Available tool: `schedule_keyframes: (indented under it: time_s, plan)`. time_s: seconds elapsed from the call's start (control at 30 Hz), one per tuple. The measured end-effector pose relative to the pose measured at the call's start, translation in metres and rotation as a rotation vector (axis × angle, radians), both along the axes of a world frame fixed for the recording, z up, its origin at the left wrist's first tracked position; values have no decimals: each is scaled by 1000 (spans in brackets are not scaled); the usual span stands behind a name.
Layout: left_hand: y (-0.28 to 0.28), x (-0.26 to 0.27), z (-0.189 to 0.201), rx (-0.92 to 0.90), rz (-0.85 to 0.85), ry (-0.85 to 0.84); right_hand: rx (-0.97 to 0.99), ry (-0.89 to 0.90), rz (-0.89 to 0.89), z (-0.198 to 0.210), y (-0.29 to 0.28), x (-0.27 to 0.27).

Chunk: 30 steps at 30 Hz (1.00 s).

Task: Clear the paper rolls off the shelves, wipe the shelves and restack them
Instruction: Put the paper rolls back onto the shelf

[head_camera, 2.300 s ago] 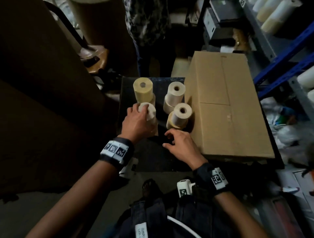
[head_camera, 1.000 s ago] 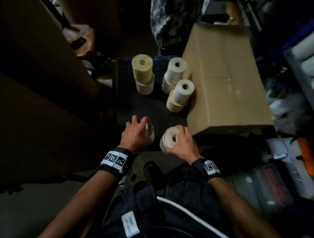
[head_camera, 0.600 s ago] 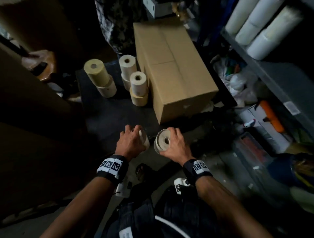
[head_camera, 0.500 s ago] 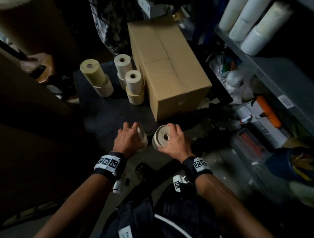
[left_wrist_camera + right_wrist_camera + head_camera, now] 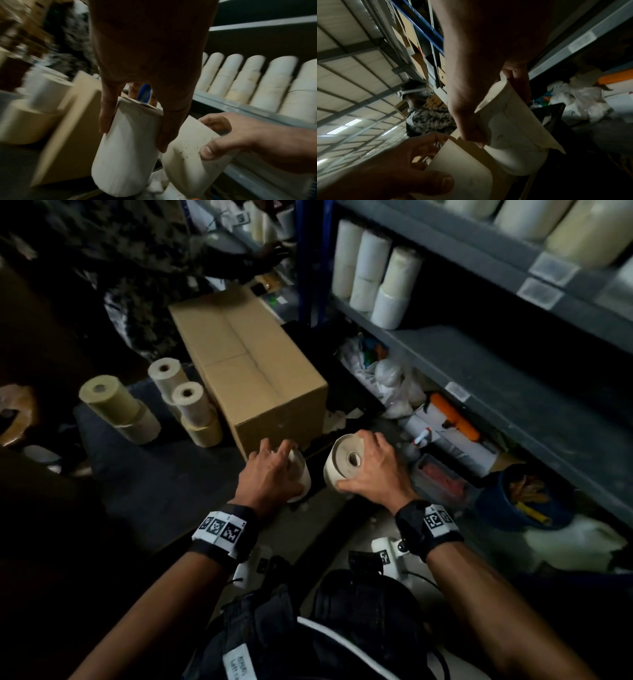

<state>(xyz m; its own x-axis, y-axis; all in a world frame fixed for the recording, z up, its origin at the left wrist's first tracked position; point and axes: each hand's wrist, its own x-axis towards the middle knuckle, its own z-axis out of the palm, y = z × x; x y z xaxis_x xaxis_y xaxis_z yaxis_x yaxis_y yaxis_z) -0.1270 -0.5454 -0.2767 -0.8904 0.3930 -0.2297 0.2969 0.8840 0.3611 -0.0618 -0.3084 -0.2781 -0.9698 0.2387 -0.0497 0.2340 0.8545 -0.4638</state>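
**Two rolls lifted off the mat and swung toward the shelf**

Both hands had come away from the dark mat on the floor, each with a paper roll. About two seconds earlier the hands were down among the standing rolls beside the cardboard box; now the view had turned right, and the grey shelf filled that side. The left hand was wrapped over the top of one white roll, fingers down its sides, holding it roughly upright. The right hand gripped the second roll tilted, its hollow core facing the head camera. The two rolls hung near each other, clear of the floor, just past the box's near corner.

Three small stacks of rolls remained on the mat. On the shelf, a few rolls stood at the far end, with bare board nearer. That suggested restacking was under way, with these two bound for the open stretch.
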Motion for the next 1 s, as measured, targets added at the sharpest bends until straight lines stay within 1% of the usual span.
schedule_keyframes:
  time_s: [0.13, 0.27, 0.43, 0.53, 0.67, 0.8, 1.0]
  plan:
    - [57, -25, 23, 47, -89, 77, 46, 27, -87, 25, 50, -8]
    - [114, -65, 38, 113, -165, 124, 74, 76, -162, 39, 101, -38]
    - [182, -133, 49, 181, -247, 197, 98, 132, -235, 49, 167, -103]
    - [216, -178, 57, 213, -266, 194, 86, 155, -293, 61, 202, -149]
    - [253, -238, 61, 200, -311, 172, 107, 158, -355, 77, 243, -209]
    - [282, -286, 62, 181, -324, 161, 133, 130, -383, 78, 273, -267]
    - [308, -328, 50, 146, -337, 165, 72, 66, -413, 53, 312, -331]
